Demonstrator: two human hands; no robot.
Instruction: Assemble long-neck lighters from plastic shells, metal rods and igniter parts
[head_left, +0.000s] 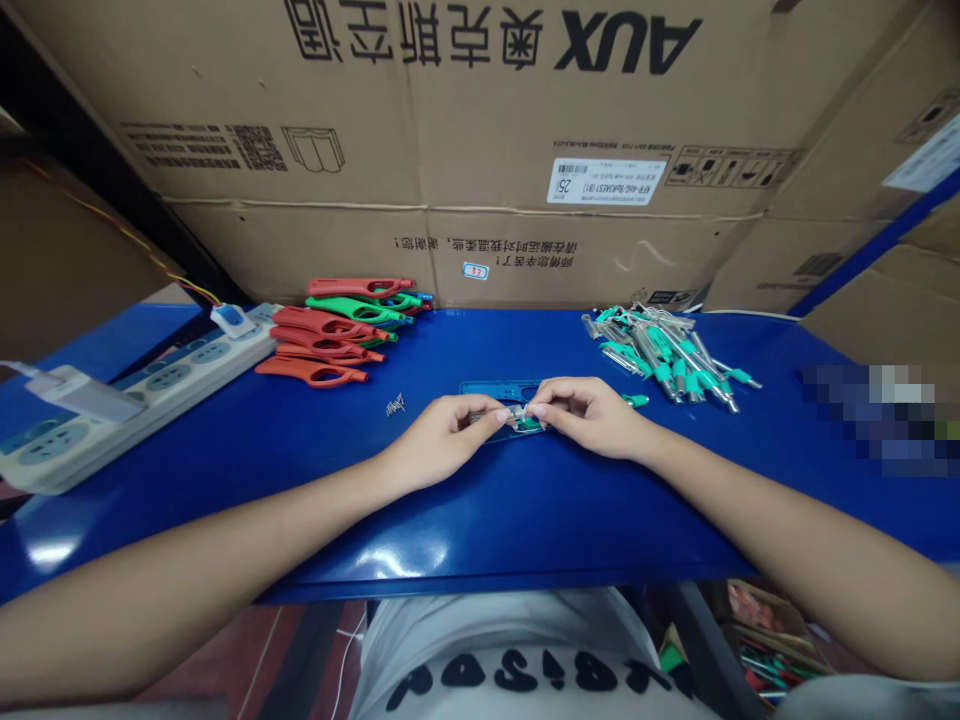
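My left hand (450, 432) and my right hand (596, 415) meet above the middle of the table, fingers pinched close together. Between their fingertips is a small lighter mechanism (529, 424) with green and whitish parts, partly hidden by the fingers. Beneath and behind it lies a blue lighter casing half (487, 388), with an oval opening by my right fingers. A green tip (637, 400) shows just past the right hand. To the left of the casing is a little heap of screws (395, 405).
Red, orange and green lighter casings (330, 340) are stacked at the back left. Several mechanisms with metal tubes (667, 355) lie piled at the back right. A power strip (161, 385) with plugs runs along the left. A large cardboard box (480, 150) walls off the blue table's (360, 545) back.
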